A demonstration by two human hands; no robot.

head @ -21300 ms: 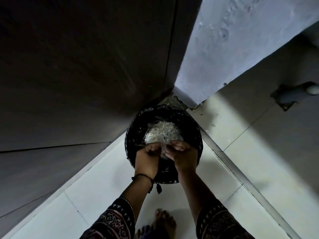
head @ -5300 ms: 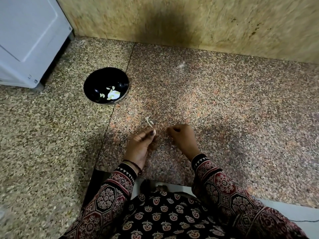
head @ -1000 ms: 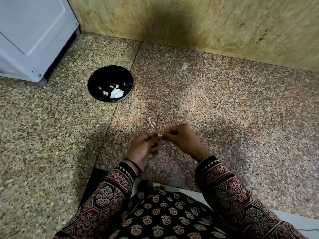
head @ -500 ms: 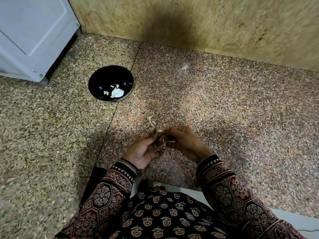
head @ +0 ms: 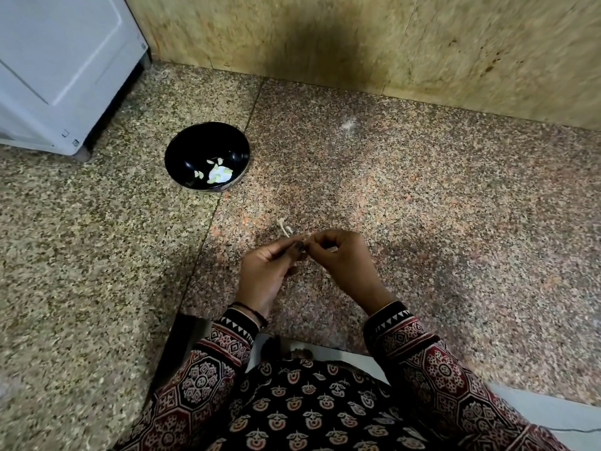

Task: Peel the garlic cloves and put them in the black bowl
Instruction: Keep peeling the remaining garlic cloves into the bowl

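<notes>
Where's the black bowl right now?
Head view: the round glossy black bowl sits on the speckled stone surface, left of centre, beyond the left hand and near the corner of the white appliance.

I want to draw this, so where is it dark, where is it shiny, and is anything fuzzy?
Head view: a dark patch, probably shadow, sits on the yellowish stone wall; glints shine inside the round black bowl; the speckled granite counter looks smeared at the right edge; the small pale garlic clove pinched between left hand and right hand is dim, unclear.
</notes>
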